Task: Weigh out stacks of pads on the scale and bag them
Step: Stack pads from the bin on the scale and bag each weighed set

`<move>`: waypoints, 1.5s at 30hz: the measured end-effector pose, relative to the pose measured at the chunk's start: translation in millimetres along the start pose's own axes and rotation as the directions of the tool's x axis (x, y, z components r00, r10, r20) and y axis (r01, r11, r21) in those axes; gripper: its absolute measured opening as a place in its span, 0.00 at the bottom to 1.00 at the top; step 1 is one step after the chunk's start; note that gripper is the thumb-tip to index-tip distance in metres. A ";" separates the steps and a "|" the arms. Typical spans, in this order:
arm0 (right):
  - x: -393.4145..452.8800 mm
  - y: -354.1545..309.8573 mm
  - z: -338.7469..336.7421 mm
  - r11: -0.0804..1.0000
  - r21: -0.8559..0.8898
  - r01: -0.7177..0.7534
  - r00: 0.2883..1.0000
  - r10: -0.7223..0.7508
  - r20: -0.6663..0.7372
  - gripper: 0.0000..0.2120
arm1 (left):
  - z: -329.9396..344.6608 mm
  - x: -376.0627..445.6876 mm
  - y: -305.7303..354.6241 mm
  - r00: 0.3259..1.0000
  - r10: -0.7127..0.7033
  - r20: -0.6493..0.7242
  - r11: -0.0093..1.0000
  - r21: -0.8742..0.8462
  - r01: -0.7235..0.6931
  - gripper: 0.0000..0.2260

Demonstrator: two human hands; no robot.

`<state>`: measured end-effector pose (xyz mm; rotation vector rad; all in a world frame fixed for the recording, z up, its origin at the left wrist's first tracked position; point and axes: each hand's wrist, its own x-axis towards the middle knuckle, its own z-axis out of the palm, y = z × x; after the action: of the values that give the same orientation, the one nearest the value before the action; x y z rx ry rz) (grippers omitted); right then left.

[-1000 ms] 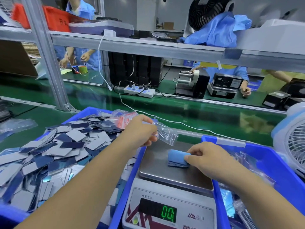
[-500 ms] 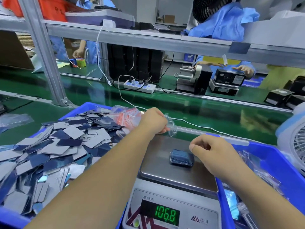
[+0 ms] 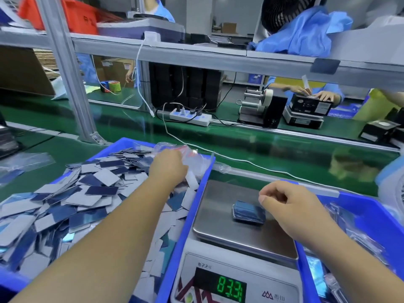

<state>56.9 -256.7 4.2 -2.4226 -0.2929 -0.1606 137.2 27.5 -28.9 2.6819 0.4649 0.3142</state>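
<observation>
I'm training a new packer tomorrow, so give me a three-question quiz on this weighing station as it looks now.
1. True or false: the stack of pads lies on the scale.
2. The left hand reaches into: A) the bin of loose pads, B) the right bin, C) the power strip.
3. Fill in: the right hand hovers beside the ____.

Key: 1 true; 2 A; 3 stack.

Blue pad stack (image 3: 249, 213) flat on scale (image 3: 218, 206).
</observation>
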 end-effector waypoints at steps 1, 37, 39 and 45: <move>-0.3 -0.5 0.4 1.000 -0.007 0.002 1.000 -0.002 0.002 0.06 | 0.9 -1.1 -4.6 1.000 0.010 0.029 0.998 0.066 -0.012 0.13; -11.9 -22.0 -3.9 0.638 0.746 0.193 0.981 -0.123 -0.148 0.16 | -31.3 -121.9 69.3 0.794 0.547 0.265 0.382 -0.923 0.045 0.03; -13.3 -22.2 -2.5 0.726 0.644 0.242 0.970 -0.169 -0.175 0.16 | -33.7 -120.6 64.6 0.798 0.553 0.239 0.470 -0.880 -0.062 0.04; -15.8 -18.8 1.8 0.872 0.306 0.381 0.921 -0.331 -0.204 0.11 | -33.0 -113.1 56.6 0.862 0.506 0.004 0.569 -0.753 -0.330 0.03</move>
<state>37.0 -244.1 11.5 -1.9813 -0.6477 -0.4150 39.4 -51.2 7.5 1.9311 -0.3527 0.2524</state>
